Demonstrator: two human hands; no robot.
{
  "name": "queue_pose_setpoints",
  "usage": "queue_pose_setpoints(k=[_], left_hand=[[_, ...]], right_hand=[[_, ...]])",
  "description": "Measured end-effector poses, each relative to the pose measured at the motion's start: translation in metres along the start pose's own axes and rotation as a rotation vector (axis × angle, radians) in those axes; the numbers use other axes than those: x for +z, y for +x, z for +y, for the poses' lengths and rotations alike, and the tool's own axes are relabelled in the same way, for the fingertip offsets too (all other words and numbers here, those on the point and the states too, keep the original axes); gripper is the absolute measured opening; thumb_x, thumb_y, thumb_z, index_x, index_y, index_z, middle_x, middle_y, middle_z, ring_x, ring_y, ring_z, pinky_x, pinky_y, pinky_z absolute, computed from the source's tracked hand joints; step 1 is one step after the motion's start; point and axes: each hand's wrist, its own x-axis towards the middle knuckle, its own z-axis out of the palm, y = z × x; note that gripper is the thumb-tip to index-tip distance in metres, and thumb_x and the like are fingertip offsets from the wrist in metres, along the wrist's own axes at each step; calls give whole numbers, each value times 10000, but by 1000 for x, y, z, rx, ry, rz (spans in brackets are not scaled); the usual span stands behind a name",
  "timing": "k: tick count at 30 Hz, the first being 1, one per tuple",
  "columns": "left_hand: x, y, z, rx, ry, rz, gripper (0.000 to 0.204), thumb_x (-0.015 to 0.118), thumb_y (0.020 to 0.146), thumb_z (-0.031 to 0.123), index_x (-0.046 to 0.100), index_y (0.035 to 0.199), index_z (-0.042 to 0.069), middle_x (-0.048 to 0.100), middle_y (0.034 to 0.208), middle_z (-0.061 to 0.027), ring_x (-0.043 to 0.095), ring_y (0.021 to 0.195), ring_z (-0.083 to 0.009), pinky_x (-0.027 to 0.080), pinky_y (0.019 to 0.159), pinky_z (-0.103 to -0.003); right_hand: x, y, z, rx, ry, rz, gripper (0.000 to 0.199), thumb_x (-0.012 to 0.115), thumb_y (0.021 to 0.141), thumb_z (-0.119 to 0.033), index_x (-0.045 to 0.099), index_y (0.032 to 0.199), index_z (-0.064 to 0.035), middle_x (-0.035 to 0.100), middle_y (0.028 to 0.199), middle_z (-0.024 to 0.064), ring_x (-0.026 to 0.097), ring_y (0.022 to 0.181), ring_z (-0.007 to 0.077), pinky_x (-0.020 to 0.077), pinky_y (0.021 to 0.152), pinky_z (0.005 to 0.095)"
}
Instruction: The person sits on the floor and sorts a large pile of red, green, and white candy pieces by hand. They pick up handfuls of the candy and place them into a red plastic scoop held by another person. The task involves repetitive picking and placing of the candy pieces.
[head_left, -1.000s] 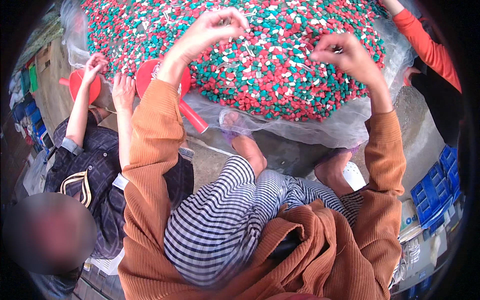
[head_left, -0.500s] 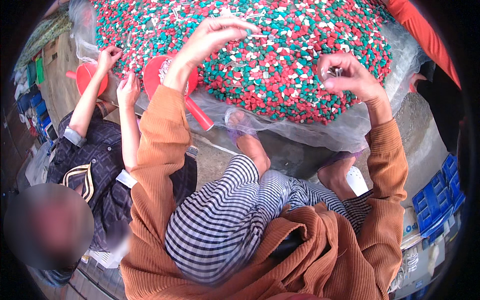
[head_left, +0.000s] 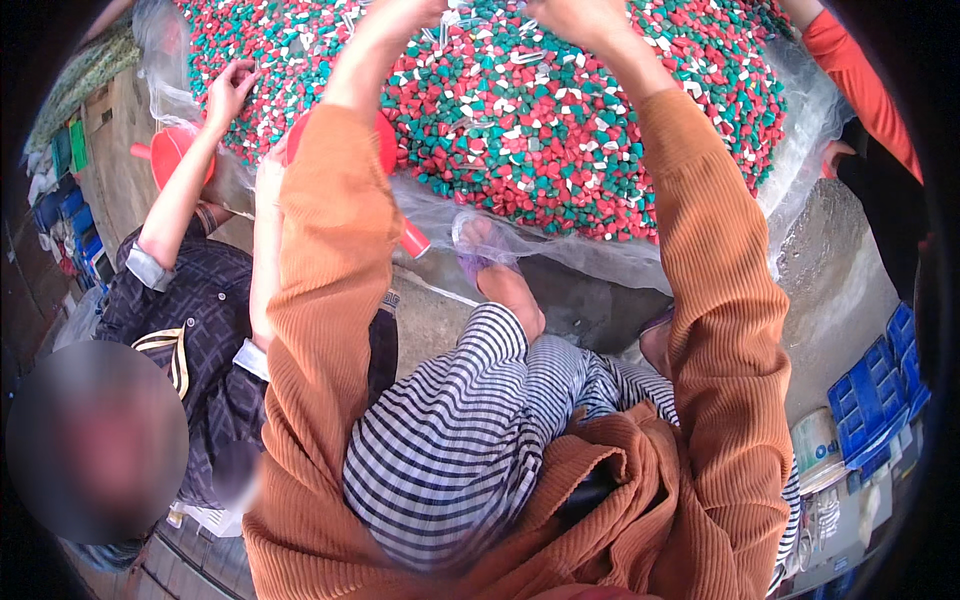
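A large heap of small red, green and white plastic pieces (head_left: pixel 540 150) lies in front of me. Both my hands are over its far part, cut by the top edge of the picture. My left hand (head_left: pixel 405 14) has its fingers curled inward; what they hold is hidden. My right hand (head_left: pixel 580 18) faces it from the right, fingers bent together and pointing left, their contents also out of sight. Clear narrow plastic pieces (head_left: pixel 437 38) lie on the heap by my left hand, and more clear pieces (head_left: pixel 528 57) sit below my right hand.
Under my left forearm is a red scoop (head_left: pixel 386 142), partly hidden. Farther left stands another red scoop (head_left: pixel 172 158) beside a co-worker's hand (head_left: pixel 230 90). A person's red sleeve (head_left: pixel 860 90) reaches in at right. Translucent sheeting (head_left: pixel 600 262) edges the heap; blue trays (head_left: pixel 880 390) stand lower right.
Both hands have moved up and away from me, closer together, with the right one shifting left. Earlier the left pinched a small clear stick and the right held small clear pieces.
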Motion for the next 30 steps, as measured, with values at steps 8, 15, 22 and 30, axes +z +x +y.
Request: queue_pose_setpoints(k=[8, 15, 22, 30], left_hand=[[-76, -14, -63, 101, 457, 287, 227, 730, 777, 300, 730, 777, 73, 637, 716, -33, 585, 646, -132, 457, 580, -295], [-16, -13, -68, 45, 697, 256, 381, 755, 753, 440, 722, 826, 68, 691, 729, -93, 667, 678, -212, 527, 672, -348], [-66, -35, -62, -137, -623, -95, 265, 593, 906, 258, 642, 1015, 22, 628, 851, -25, 518, 639, -103, 401, 528, -231], [-33, -58, -28, -73, -795, -129, 249, 563, 914, 263, 487, 724, 122, 436, 640, 13, 423, 555, -112, 359, 484, -252]], right_hand=[[-27, -16, 3, -110, -212, -342, 230, 700, 849, -267, 657, 856, -41, 606, 770, -37, 579, 738, 107, 471, 626, 296], [-70, -27, 17, 234, 1521, -477, 241, 548, 957, -203, 575, 1137, -44, 600, 892, 27, 481, 639, 24, 303, 446, 173], [12, 19, -24, 183, 646, -260, 232, 735, 791, -253, 734, 914, -56, 705, 795, 78, 649, 758, 173, 507, 702, 305], [17, 17, -36, -27, -58, -296, 219, 640, 726, -254, 701, 782, -52, 685, 808, 195, 685, 770, 329, 539, 691, 449]])
